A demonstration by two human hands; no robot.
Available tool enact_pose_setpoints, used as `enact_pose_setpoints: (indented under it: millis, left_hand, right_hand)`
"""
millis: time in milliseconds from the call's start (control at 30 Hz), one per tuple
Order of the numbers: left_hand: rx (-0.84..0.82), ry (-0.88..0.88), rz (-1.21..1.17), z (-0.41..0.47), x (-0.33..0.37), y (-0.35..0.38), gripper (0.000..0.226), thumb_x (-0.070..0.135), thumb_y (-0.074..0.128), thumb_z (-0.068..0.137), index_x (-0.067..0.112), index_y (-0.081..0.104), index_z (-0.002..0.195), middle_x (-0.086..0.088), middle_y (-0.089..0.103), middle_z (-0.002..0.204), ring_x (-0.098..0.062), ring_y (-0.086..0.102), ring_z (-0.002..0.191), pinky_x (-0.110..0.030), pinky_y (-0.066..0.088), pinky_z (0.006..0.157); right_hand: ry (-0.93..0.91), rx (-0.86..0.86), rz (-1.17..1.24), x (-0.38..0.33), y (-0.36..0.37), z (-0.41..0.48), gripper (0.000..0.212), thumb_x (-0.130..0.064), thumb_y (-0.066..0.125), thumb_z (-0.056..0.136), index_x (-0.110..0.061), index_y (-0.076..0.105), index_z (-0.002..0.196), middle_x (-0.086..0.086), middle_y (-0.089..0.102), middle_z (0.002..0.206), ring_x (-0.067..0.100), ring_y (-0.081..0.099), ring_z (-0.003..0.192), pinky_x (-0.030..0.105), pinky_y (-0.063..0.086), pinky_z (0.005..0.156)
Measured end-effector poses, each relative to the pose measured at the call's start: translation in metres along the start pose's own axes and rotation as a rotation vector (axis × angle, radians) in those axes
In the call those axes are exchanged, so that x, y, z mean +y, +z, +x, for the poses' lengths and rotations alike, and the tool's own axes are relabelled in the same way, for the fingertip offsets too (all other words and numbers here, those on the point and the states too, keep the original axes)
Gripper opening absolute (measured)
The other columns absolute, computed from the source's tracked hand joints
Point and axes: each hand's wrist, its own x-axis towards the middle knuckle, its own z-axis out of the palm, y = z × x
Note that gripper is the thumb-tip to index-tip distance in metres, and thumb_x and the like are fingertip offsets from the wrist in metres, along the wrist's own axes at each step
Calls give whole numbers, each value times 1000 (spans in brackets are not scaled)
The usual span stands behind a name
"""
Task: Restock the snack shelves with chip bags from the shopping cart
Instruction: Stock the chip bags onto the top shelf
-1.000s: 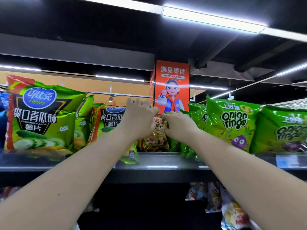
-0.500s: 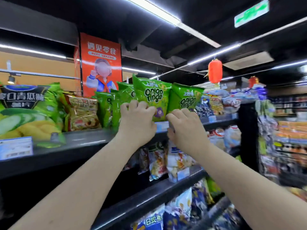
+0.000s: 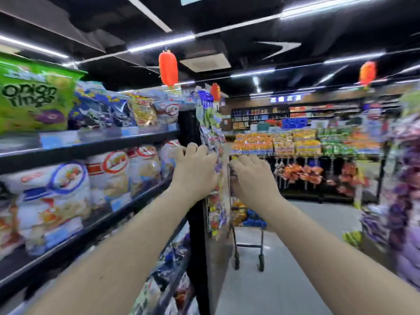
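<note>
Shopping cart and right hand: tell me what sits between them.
Nothing sits between them in the head view. The right hand overlaps the top of the shopping cart further down the aisle; only bare floor surrounds its wheels.

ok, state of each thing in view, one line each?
left hand: raised, fingers curled, holding nothing visible
right hand: raised, fingers curled, holding nothing visible
shopping cart: standing in aisle, goods inside
onion rings bag: upright on top shelf
red lantern: hanging from ceiling

My left hand (image 3: 195, 171) and right hand (image 3: 252, 178) reach out empty, fingers curled. The shopping cart (image 3: 247, 226) stands at twelve o'clock; snack shelves (image 3: 91, 146) with an onion-ring bag (image 3: 34, 96) run at nine.
</note>
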Motion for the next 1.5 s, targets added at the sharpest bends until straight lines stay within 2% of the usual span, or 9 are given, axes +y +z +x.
enact_pose_setpoints:
  millis: [167, 333, 533, 767, 1000, 1267, 1333, 1433, 1500]
  left_hand:
    - [-28, 92, -124, 64, 129, 70, 34, 35, 47, 90, 26, 56, 121, -1, 55, 122, -27, 43, 117, -45, 31, 98]
    - [-121, 120, -284, 93, 244, 151, 30, 30, 51, 85, 23, 58, 113, -2, 56, 115, -28, 45, 111, -44, 29, 92]
    - [-318, 151, -376, 106, 339, 253, 28, 29, 46, 90, 23, 56, 116, -2, 54, 120, -29, 43, 117, -45, 28, 98]
    - [-510, 191, -422, 138, 382, 395, 36, 31, 48, 91, 29, 55, 126, -1, 54, 125, -27, 42, 119, -41, 30, 98]
    - [-591, 297, -444, 214, 389, 539, 38, 31, 49, 92, 29, 55, 130, -2, 53, 126, -26, 43, 120, -41, 29, 99]
    - [-795, 219, -613, 275, 432, 681, 36, 33, 51, 90, 34, 55, 126, 5, 55, 129, -25, 41, 122, -38, 26, 99]
    - [-830, 195, -631, 284, 447, 712, 35, 31, 52, 89, 34, 56, 124, 6, 55, 128, -23, 40, 122, -37, 25, 98]
    - [-873, 155, -613, 310, 468, 760, 37, 30, 52, 90, 33, 55, 127, 5, 54, 128, -22, 39, 122, -37, 25, 97]
    - [-894, 118, -588, 337, 482, 792, 39, 30, 51, 91, 33, 53, 129, 4, 54, 128, -23, 40, 122, -37, 26, 98]
  right_hand:
    - [107, -49, -98, 129, 41, -39, 28, -20, 68, 77, -13, 63, 103, 7, 62, 97, 31, 56, 92, 41, 45, 75]
    - [121, -136, -217, 238, 94, -85, 34, -15, 80, 55, -12, 61, 82, 7, 58, 78, 30, 55, 71, 34, 40, 59]
    - [218, -353, -216, 324, 180, -145, 36, -15, 82, 52, -12, 62, 81, 7, 59, 78, 31, 57, 69, 33, 40, 57]
    - [367, -486, -202, 370, 301, -173, 38, -20, 83, 47, -14, 67, 81, 6, 61, 76, 30, 59, 69, 32, 43, 56]
    - [469, -609, -160, 418, 435, -133, 35, -14, 81, 49, -13, 66, 81, 7, 59, 78, 32, 59, 71, 34, 43, 57]
    - [494, -713, -34, 475, 570, -114, 33, -12, 84, 54, -15, 69, 83, 2, 61, 76, 28, 61, 70, 34, 46, 59]
    - [510, -780, -11, 499, 602, -113, 29, -13, 79, 64, -15, 70, 91, 3, 62, 83, 29, 61, 78, 35, 45, 66]
    - [526, -853, 35, 542, 654, -103, 29, -17, 58, 87, -17, 61, 116, 2, 59, 111, 28, 52, 104, 36, 34, 83]
    - [514, -837, 81, 575, 692, -95, 34, -19, 52, 91, -19, 56, 125, 0, 55, 121, 26, 47, 113, 35, 30, 89]
